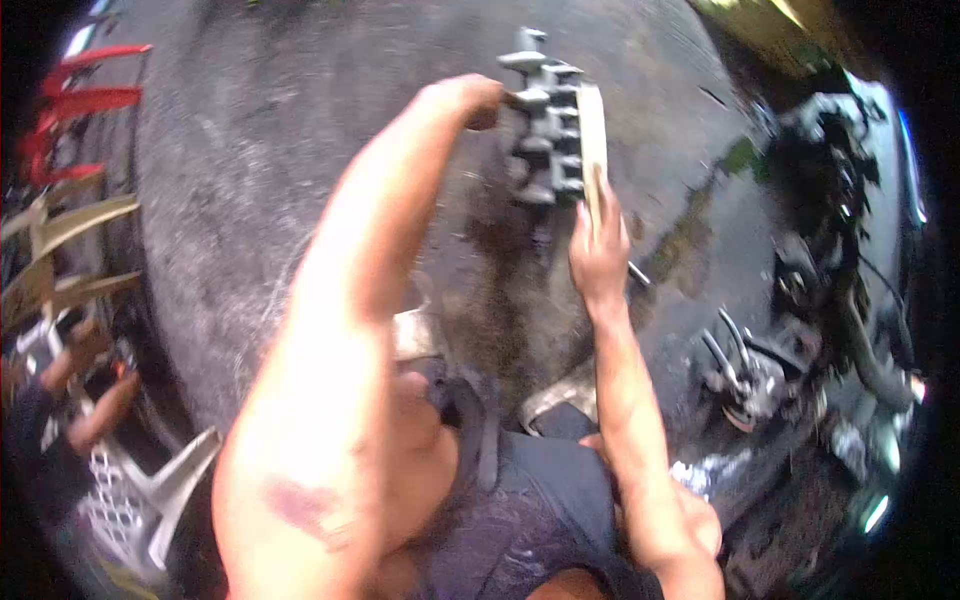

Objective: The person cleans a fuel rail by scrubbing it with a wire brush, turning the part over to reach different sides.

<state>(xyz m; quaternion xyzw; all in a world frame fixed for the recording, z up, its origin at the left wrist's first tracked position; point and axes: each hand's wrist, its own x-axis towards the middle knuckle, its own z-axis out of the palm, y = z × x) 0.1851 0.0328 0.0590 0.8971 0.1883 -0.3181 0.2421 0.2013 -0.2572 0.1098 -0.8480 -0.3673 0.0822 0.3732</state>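
A grey cast-metal engine part (540, 130) with several stubby branches is held upright in front of me, over the dark floor. My left hand (478, 100) reaches its left side, fingers curled at one of the branches; the fingertips are partly hidden. Along the part's right side runs a pale, flat strip (593, 130), its material hard to make out. Closed round the lower end of that strip is my right hand (600, 248), fingers pointing up along it. Just right of this hand, a thin metal rod-like tool (638, 272) lies on the floor.
Red chairs (95, 98) and beige chairs (80, 225) line the left edge. A co-worker's hands (95, 385) are busy by a white chair (165, 490). At right lie a metal assembly with pipes (750, 385) and dark engine parts with hoses (850, 200). The floor (240, 190) is stained.
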